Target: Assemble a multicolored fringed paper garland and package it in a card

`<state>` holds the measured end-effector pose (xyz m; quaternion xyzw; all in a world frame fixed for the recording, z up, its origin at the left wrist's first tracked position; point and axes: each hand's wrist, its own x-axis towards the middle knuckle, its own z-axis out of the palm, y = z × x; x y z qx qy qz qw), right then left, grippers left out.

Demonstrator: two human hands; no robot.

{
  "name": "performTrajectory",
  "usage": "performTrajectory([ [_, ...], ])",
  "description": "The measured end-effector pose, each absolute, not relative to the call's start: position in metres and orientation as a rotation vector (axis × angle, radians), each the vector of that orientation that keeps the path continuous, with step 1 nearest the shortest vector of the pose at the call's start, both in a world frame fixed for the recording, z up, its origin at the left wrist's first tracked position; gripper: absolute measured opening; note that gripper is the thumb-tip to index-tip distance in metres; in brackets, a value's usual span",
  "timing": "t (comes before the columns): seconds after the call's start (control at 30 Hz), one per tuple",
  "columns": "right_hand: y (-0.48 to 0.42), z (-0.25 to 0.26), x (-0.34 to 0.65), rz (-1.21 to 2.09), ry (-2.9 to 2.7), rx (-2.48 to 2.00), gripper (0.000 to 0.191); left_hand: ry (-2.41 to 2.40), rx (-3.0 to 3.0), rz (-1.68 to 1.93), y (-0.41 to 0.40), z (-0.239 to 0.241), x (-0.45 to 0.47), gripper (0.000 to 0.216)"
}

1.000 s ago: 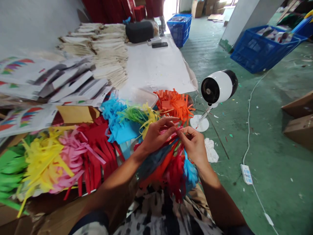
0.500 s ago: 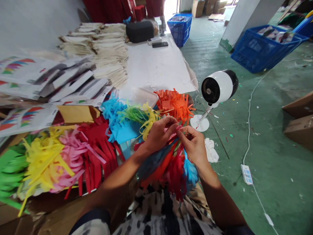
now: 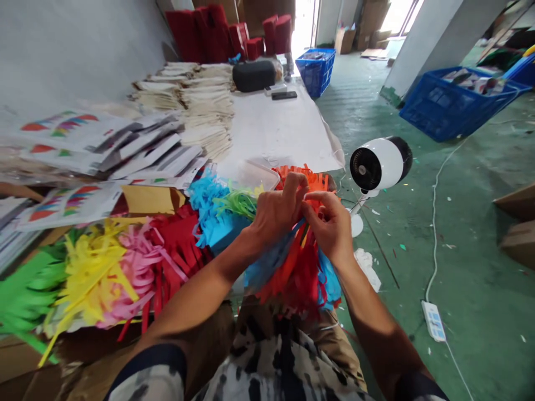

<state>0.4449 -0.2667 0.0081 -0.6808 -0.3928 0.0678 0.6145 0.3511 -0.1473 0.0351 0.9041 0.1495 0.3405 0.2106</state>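
My left hand point(image 3: 273, 214) and my right hand point(image 3: 332, 225) meet in front of me, fingers pinched together at the top of a paper tassel. Which strip each fingertip grips is hidden. Below them hangs a bunch of red, orange and blue paper tassels point(image 3: 298, 273), blurred on its left side. Just beyond my fingers lie orange fringed paper point(image 3: 321, 181) and, to the left, light green strips point(image 3: 238, 205) and blue fringed paper point(image 3: 213, 214). Further left are piles of red point(image 3: 178, 234), pink point(image 3: 140, 256), yellow point(image 3: 94, 262) and green fringed paper point(image 3: 31, 295).
A clear plastic tray point(image 3: 254, 175) sits behind the paper. Printed white packets point(image 3: 146, 147) and cream stacks point(image 3: 204, 106) cover the table's left side. To the right stand a white-and-black fan point(image 3: 382, 164), a power strip point(image 3: 433, 321) and a blue crate point(image 3: 455, 106) on the floor.
The view has tilted up slightly and shifted left. My hands have risen toward the orange paper, still close together, and the tassel bunch has moved with them.
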Motion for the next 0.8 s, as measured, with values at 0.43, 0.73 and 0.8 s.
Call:
performTrajectory([
  [0.43, -0.266, -0.008, 0.454, 0.052, -0.802, -1.440, 0.021, 0.360, 2.369, 0.878, -0.097, 0.029, 0.294, 0.016],
  [0.73, -0.270, -0.021, 0.458, 0.298, -0.745, -1.308, 0.026, -0.083, 2.867, 0.465, -0.079, 0.003, 0.248, 0.030],
  [0.8, -0.270, -0.024, 0.460, 0.302, -0.727, -1.313, 0.028, -0.073, 2.971, 0.516, -0.078, -0.009, 0.249, 0.021],
])
